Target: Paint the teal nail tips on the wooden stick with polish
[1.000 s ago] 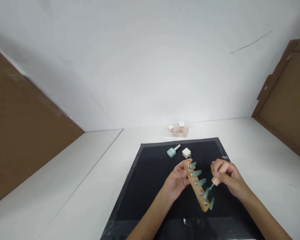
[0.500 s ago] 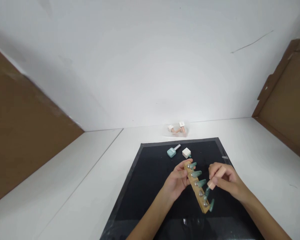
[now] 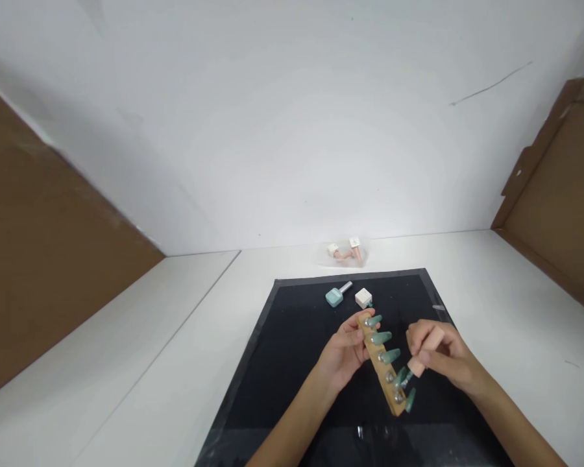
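The left hand (image 3: 343,350) grips the upper end of the strip (image 3: 376,347), fingers closed round it, holding it tilted just above the mat (image 3: 292,363). Green nail tips line the strip. The right hand (image 3: 438,353) pinches the brush cap (image 3: 421,360) shut between its fingertips. Over the last second the cap has sunk lower and nearer the strip, so the brush now meets the fourth tip (image 3: 400,376): coating appears under way there. A teal bottle (image 3: 335,296) and a white block (image 3: 363,298) lie beyond.

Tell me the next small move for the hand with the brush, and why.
Probably draw the brush along the fourth green nail toward its tip. The right hand holds the peach cap with the brush at that nail, and the left hand steadies the wooden strip.
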Tool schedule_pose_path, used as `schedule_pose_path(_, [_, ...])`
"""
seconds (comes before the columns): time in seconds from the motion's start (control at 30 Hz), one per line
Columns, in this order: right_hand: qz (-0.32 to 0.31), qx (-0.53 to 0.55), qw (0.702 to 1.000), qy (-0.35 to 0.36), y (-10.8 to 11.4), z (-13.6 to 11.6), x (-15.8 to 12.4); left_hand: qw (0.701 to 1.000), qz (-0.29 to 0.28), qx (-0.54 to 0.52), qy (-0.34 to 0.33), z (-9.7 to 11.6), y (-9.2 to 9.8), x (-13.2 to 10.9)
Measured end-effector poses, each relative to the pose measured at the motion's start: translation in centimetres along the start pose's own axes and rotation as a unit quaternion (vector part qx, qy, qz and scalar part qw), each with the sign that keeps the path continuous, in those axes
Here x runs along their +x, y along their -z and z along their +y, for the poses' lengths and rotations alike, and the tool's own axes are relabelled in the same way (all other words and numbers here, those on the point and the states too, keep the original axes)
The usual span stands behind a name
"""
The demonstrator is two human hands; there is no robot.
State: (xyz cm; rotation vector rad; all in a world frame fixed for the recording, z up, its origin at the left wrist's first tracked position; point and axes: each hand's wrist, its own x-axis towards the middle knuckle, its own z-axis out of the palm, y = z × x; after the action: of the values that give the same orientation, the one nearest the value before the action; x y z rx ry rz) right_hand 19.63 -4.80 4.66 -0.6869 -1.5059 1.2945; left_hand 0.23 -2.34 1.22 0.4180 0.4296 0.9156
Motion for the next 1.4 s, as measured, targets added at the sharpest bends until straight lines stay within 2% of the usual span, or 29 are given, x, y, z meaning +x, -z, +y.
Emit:
schedule_pose_path(0.23, [0.072,0.019,0.997,-0.032,0.0,0.6,0.2,1.000,-0.006,-0.010,0.005,0.1,0.1,-0.1])
schedule_pose_path(0.4, [0.113,0.039,0.992,-0.030,-0.1,0.6,0.3,1.000,-0.013,-0.002,0.005,0.2,0.2,-0.3])
schedule_pose_path(0.57, [0.124,0.066,0.990,-0.018,-0.4,0.2,0.3,1.000,-0.014,-0.001,-0.002,0.3,0.4,-0.2])
schedule_pose_path(1.03, [0.070,0.152,0.986,-0.021,-0.6,-0.4,0.3,0.999,-0.014,-0.029,-0.008,0.2,-0.3,-0.1])
schedule_pose_path(1.2, [0.035,0.123,0.991,-0.035,-0.3,-0.2,0.2,1.000,-0.010,-0.027,-0.001,0.3,-0.3,0.0])
schedule_pose_path(1.4, [0.013,0.071,0.997,-0.013,-0.2,-0.4,0.2,0.999,-0.012,-0.037,-0.006,0.2,-0.5,0.2])
